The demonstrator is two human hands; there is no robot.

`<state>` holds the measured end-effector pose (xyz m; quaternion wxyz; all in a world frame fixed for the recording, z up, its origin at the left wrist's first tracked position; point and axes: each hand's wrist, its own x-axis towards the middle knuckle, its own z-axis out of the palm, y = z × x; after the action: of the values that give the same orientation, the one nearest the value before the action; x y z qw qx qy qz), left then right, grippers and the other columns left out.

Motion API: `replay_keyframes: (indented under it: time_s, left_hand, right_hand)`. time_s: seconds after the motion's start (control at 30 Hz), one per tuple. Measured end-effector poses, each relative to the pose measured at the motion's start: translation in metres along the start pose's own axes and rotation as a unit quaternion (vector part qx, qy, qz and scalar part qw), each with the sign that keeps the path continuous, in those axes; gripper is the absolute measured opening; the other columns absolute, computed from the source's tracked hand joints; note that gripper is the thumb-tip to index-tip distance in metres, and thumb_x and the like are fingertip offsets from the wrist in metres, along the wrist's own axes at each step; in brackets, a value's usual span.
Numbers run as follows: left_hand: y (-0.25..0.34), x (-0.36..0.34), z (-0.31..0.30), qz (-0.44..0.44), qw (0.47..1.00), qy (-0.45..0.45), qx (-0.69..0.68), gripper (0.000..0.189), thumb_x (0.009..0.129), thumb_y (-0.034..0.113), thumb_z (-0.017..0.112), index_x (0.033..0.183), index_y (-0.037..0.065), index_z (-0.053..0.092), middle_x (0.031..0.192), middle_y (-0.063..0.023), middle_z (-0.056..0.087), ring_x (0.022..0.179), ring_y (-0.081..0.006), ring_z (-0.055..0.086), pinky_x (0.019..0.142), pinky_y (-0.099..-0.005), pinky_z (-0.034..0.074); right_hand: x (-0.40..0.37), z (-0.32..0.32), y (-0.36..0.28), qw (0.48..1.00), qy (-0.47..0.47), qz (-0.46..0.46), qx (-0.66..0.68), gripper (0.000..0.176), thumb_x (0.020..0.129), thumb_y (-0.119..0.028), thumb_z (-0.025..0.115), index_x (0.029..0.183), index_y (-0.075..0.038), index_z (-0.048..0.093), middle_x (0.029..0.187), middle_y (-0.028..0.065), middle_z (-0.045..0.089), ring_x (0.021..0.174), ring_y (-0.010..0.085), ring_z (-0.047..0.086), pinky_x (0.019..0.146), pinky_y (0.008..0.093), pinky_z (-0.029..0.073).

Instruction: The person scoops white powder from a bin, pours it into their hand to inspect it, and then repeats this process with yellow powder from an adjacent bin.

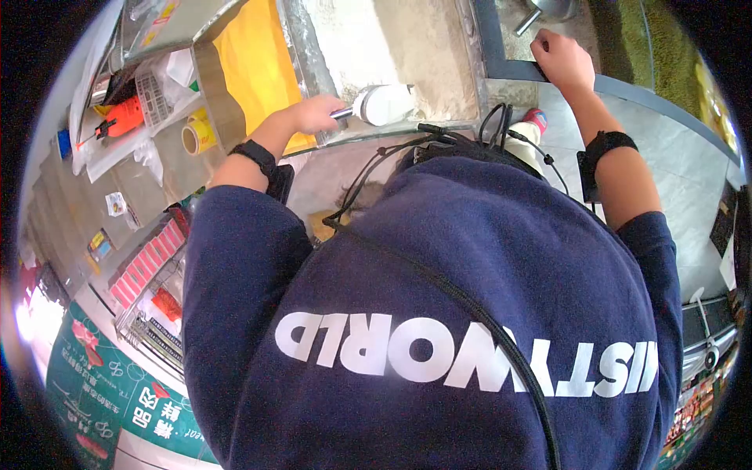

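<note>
My left hand (317,113) is closed around the metal handle of a scoop (384,105). The scoop's rounded white-looking head lies over the near end of a bin (475,47) of pale, grain-like goods (368,39). I cannot make out what is in the scoop. My right hand (564,59) is curled into a fist just above the grey rim (495,55) of the neighbouring bin. A second metal scoop (529,22) lies in that bin, its handle close to my fist but apart from it.
Green, bean-like goods (674,47) fill a bin at the far right. To the left are a yellow panel (254,66), a yellow tape roll (198,135) and an orange tool (121,117). Black cables (439,274) hang across my shirt. A shoe (536,119) shows on the tiled floor.
</note>
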<state>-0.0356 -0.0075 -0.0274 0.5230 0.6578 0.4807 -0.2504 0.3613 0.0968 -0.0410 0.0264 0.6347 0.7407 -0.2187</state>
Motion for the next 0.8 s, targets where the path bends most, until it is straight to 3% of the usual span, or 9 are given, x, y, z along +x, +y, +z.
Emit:
replay_keyframes:
  time_s: [0.13, 0.23, 0.37, 0.63, 0.77, 0.8]
  left_hand:
    - [-0.004, 0.000, 0.018, -0.080, 0.971, 0.021, -0.223, 0.014, 0.068, 0.010, 0.056, 0.075, 0.003, 0.046, 0.053, -0.0054, 0.045, 0.042, -0.0146, 0.043, 0.039, -0.0293, 0.035]
    - [-0.015, 0.006, 0.043, -0.051, 0.887, 0.045, -0.456, 0.012, 0.073, 0.007, 0.054, 0.077, 0.005, 0.044, 0.050, 0.0016, 0.038, 0.035, -0.0061, 0.034, 0.031, -0.0236, 0.025]
    - [0.008, 0.002, 0.057, -0.030, 0.805, 0.092, -0.585, 0.014, 0.073, 0.004, 0.054, 0.080, 0.005, 0.042, 0.050, 0.0022, 0.035, 0.033, -0.0048, 0.030, 0.030, -0.0200, 0.021]
    - [0.062, 0.006, 0.070, 0.143, 0.629, 0.168, -0.745, 0.015, 0.075, 0.006, 0.054, 0.084, 0.007, 0.042, 0.052, 0.0026, 0.034, 0.036, -0.0052, 0.030, 0.034, -0.0187, 0.024]
    - [0.065, 0.022, 0.069, 0.078, 0.676, 0.333, -0.652, 0.014, 0.077, 0.009, 0.054, 0.087, 0.009, 0.044, 0.054, 0.0029, 0.036, 0.039, -0.0046, 0.030, 0.036, -0.0192, 0.024]
    - [0.064, 0.019, 0.063, 0.043, 0.729, 0.379, -0.568, 0.017, 0.077, 0.012, 0.054, 0.091, 0.007, 0.046, 0.058, -0.0038, 0.048, 0.041, -0.0141, 0.043, 0.040, -0.0274, 0.034]
  right_hand:
    - [-0.002, -0.001, -0.002, 1.000, -0.002, 0.008, -0.015, 0.032, 0.073, -0.036, 0.042, 0.089, -0.015, 0.059, 0.084, 0.0145, 0.061, 0.079, 0.0336, 0.057, 0.070, 0.0433, 0.046]
    - [-0.003, -0.001, -0.003, 0.999, 0.033, -0.005, -0.002, 0.027, 0.074, -0.034, 0.044, 0.081, -0.012, 0.058, 0.076, 0.0155, 0.059, 0.073, 0.0349, 0.056, 0.065, 0.0430, 0.045]
    - [-0.003, -0.004, -0.005, 1.000, 0.014, -0.001, -0.003, 0.028, 0.073, -0.034, 0.044, 0.081, -0.012, 0.058, 0.078, 0.0153, 0.060, 0.075, 0.0346, 0.056, 0.066, 0.0429, 0.045]
    - [-0.005, -0.007, -0.006, 1.000, 0.015, 0.001, -0.015, 0.029, 0.073, -0.034, 0.043, 0.082, -0.012, 0.059, 0.079, 0.0161, 0.060, 0.075, 0.0348, 0.057, 0.068, 0.0431, 0.046]
    - [-0.006, -0.008, -0.008, 1.000, 0.024, 0.005, -0.013, 0.028, 0.073, -0.033, 0.043, 0.081, -0.012, 0.060, 0.078, 0.0154, 0.061, 0.074, 0.0343, 0.058, 0.068, 0.0425, 0.046]
    - [-0.007, -0.007, -0.008, 1.000, 0.024, 0.006, -0.011, 0.028, 0.073, -0.033, 0.043, 0.080, -0.012, 0.060, 0.078, 0.0154, 0.061, 0.074, 0.0342, 0.058, 0.067, 0.0424, 0.046]
